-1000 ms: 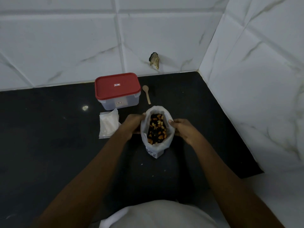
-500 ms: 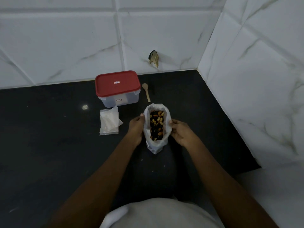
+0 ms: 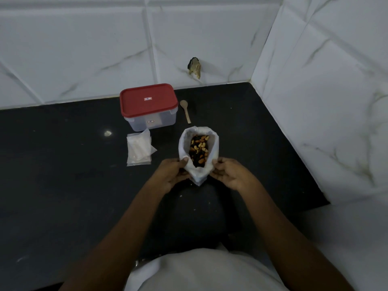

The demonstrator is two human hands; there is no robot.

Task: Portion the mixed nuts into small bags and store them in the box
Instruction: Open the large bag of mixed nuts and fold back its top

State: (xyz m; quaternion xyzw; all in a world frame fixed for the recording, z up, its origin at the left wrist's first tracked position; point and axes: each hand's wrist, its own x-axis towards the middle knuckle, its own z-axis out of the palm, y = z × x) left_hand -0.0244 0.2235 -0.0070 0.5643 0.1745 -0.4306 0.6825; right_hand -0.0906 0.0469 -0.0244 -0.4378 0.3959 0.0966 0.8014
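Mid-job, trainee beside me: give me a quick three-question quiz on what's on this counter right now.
1. Multiple choice: the left-hand grip and right-hand grip both hold A) a metal ladle, B) the open white plastic bag of mixed nuts, C) a glass jar.
2. True or false: the clear plastic box with the red lid is closed.
3. Fill in: the small wooden spoon lies on the box's ____ side, while the stack of small clear bags lies in front of the box.

Key: 1 B; 2 true; 3 right.
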